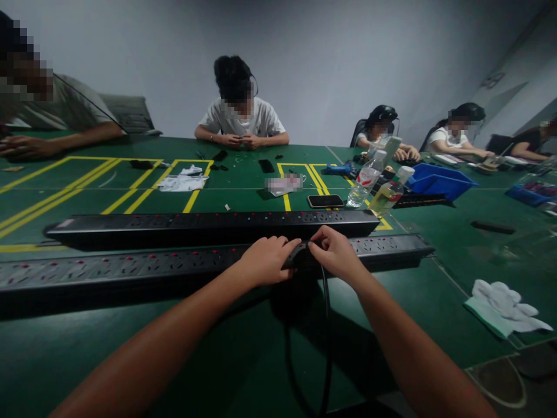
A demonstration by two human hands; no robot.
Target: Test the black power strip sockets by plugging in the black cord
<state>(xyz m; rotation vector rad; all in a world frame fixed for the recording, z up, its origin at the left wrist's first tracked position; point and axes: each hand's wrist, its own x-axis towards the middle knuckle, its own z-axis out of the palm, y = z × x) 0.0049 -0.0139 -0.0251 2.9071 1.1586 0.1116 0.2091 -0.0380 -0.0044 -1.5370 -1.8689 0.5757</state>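
Observation:
Two long black power strips lie across the green table, the near power strip [130, 267] in front of me and the far power strip [209, 223] behind it. My left hand [265, 261] rests on the near strip, fingers curled over a black plug [300, 255]. My right hand [335, 252] pinches the same plug from the right. A black cable [325, 325] runs from the plug down toward me between my forearms.
A phone [325, 201], two plastic bottles [368, 180], a blue bin [439, 181] and white cloths [505, 305] lie on the table. Several other people sit along the far and left edges, their hands on small parts. Yellow tape lines mark the tabletop.

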